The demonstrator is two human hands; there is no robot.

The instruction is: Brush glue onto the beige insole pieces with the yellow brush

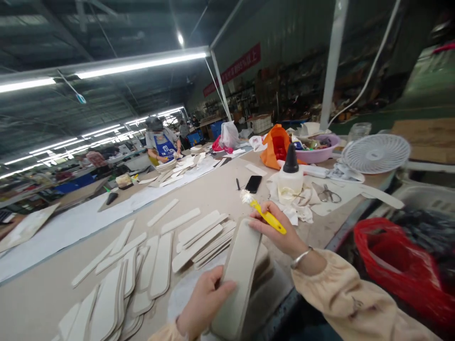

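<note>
Head view: the left hand (206, 298) is curled around the edge of a pale strip (236, 279), its thumb on top; the right hand (280, 232) is closed around a yellow brush (269, 220) and steadies the strip's far end with its fingers. The strip is held at the near edge of the tabletop (31, 303). The step in hand looks like positioning it, with the brush kept ready; the next move would call for a steady left grip and the brush's white head kept off the upper face.

Loose strips (106, 298) lie in overlapping piles to the left. Beyond are a phone (253, 183), a black-topped bottle (290, 177), scissors (329, 193), an orange bag (275, 147), a basin (320, 154) and a fan (377, 154). A red bag (398, 265) sits at right. Across the workshop, under tube lights (142, 65), a co-worker (163, 144) in a blue apron stands near more pale pieces.
</note>
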